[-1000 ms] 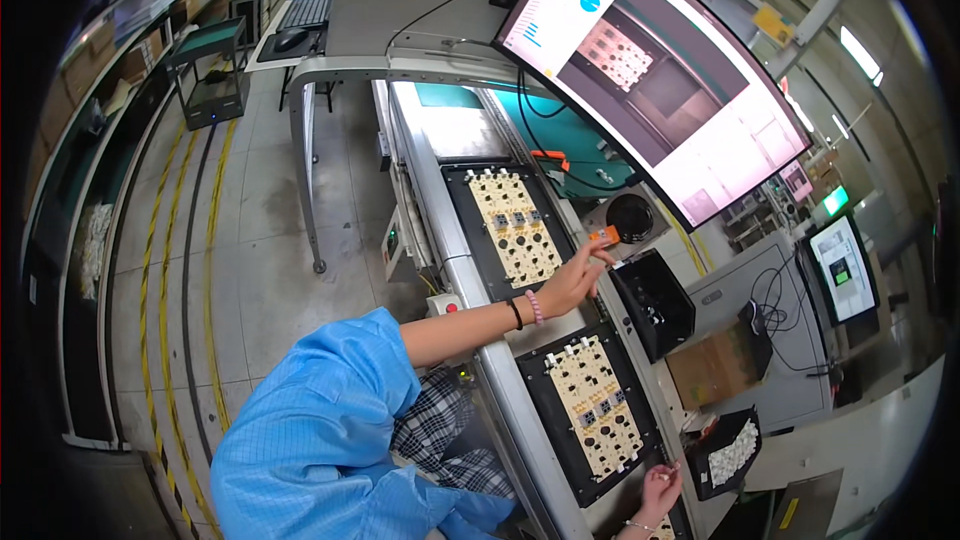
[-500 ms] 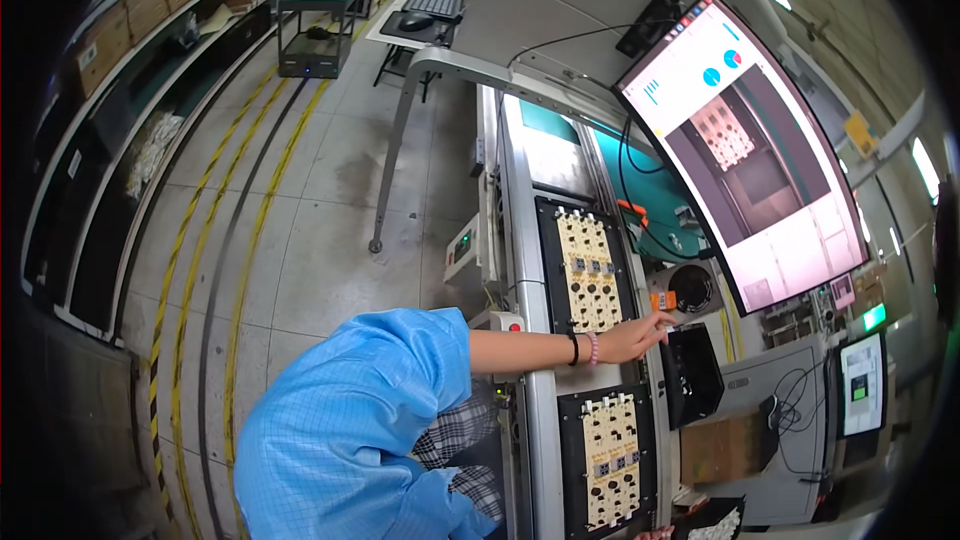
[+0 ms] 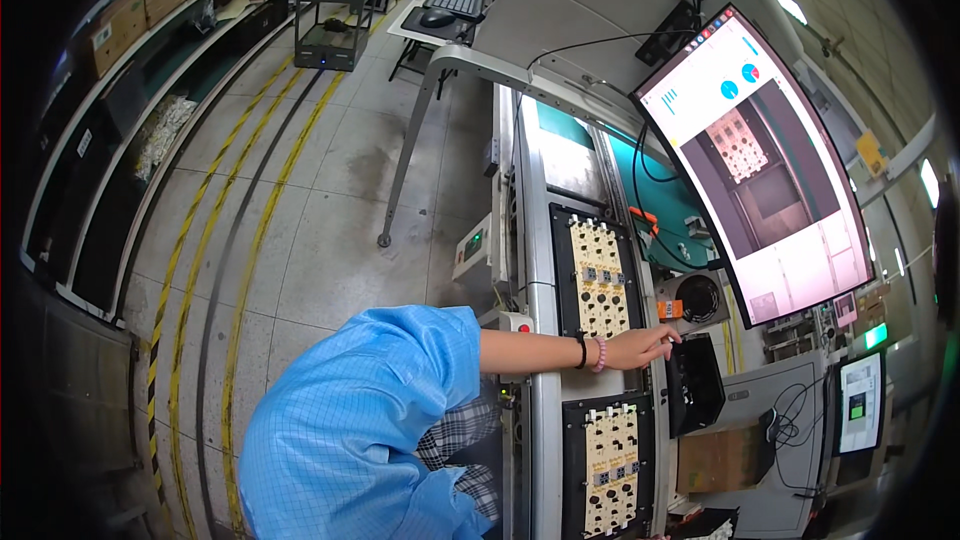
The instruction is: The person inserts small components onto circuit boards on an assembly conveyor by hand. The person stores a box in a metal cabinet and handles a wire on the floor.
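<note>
Grip cannot be told: one left hand (image 3: 636, 348) over the right edge of the conveyor (image 3: 574, 387), beside one black bin (image 3: 708, 392); two cream boards (image 3: 600, 285) (image 3: 612, 472) nearby.

The person is wearing a loose light-blue smock (image 3: 340, 440), with fine darker lines crossing the cloth in a small, regular grid. Its sleeve (image 3: 435, 345) is puffing out wide around the upper arm and ending in a broad, loose opening, leaving the forearm bare. Soft folds and creases are running through the blue fabric. Beside the smock, a plaid garment (image 3: 455, 434) is showing in dark and pale checks over the legs. Two bands are circling the left wrist next to each other: a narrow black band (image 3: 581, 351) and, closer to the bare left hand (image 3: 638, 348), a pink beaded bracelet (image 3: 601, 353).
</note>
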Available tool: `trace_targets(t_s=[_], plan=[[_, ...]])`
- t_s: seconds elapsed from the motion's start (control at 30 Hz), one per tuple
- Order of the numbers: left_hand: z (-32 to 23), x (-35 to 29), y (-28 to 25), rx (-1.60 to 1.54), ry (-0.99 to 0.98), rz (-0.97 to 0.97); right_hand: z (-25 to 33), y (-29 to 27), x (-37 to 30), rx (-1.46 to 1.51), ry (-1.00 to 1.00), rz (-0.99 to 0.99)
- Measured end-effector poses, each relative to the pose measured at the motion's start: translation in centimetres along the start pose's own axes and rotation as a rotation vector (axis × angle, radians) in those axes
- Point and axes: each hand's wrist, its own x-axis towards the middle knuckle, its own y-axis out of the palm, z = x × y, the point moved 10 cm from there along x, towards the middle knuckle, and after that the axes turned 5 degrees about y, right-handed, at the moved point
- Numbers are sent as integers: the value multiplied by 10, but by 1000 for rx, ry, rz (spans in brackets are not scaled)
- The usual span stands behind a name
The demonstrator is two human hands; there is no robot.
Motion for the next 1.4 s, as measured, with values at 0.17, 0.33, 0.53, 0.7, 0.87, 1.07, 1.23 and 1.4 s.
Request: trace_targets(t_s=[0.17,0.33,0.53,0.7,0.87,1.07,1.23,1.4], plan=[[-3,-2,1,5,-1,20,-8,-20,8,93,105,-58],[-3,-2,4,8,-6,43,-6,-5,1,-96,55,12],[-6,-1,2,33,32,24,2,11,-9,-349,-56,-83],[-5,-3,6,35,1,74,-9,20,-13,-104,41,-56],[-7,-2,5,26,9,79,-11,11,-11,-96,55,-70],[-7,-3,4,38,3,87,-3,24,-20,-380,-53,-114],[-8,-2,6,36,-14,101,1,43,-34,-487,-127,-129],[-6,-5,9,43,-23,107,-1,52,-40,-397,-79,-139]])
